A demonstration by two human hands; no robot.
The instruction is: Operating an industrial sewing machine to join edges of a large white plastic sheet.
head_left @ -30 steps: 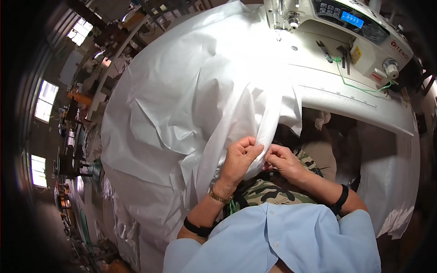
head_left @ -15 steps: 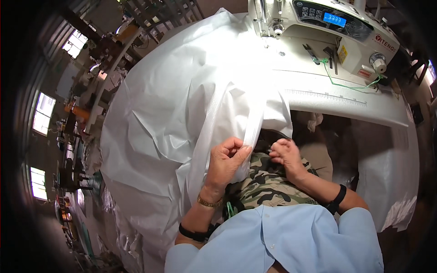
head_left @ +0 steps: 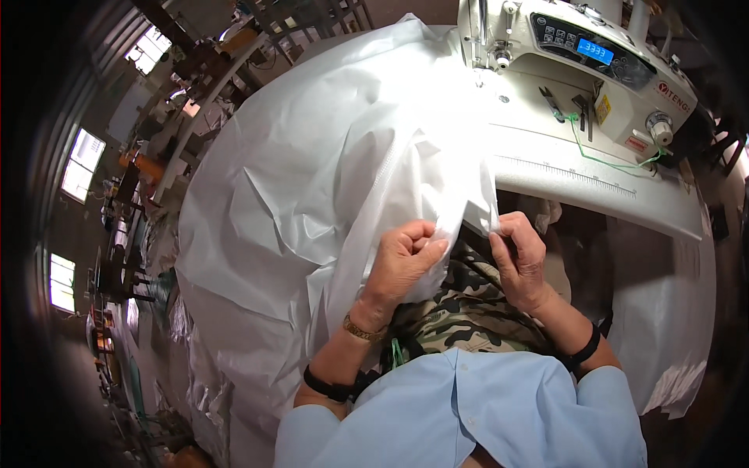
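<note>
A large sheet of white fabric (head_left: 273, 195) spreads over the table and hangs down to my lap in loose folds. My left hand (head_left: 402, 261) is closed, pinching a folded edge of it between thumb and fingers. A short way to the right, my right hand (head_left: 521, 257) pinches another edge of the same fabric, thumb against forefinger. Between the two hands the cloth parts in a narrow gap above my camouflage trousers (head_left: 468, 312). Beyond the hands, at the far right, stands a white sewing machine (head_left: 577, 58) with a lit blue display.
On the machine bed (head_left: 530, 129) lie small thread snips (head_left: 551, 103), a dark tool (head_left: 582, 111) and green thread (head_left: 581, 144). A printed ruler (head_left: 566, 175) runs along the table's near edge. Chairs (head_left: 312, 19) stand behind; cluttered equipment lines the left.
My right hand has moved up slightly to the right and taken hold of the fabric's right edge. My left hand has shifted a little to the right with its fold.
</note>
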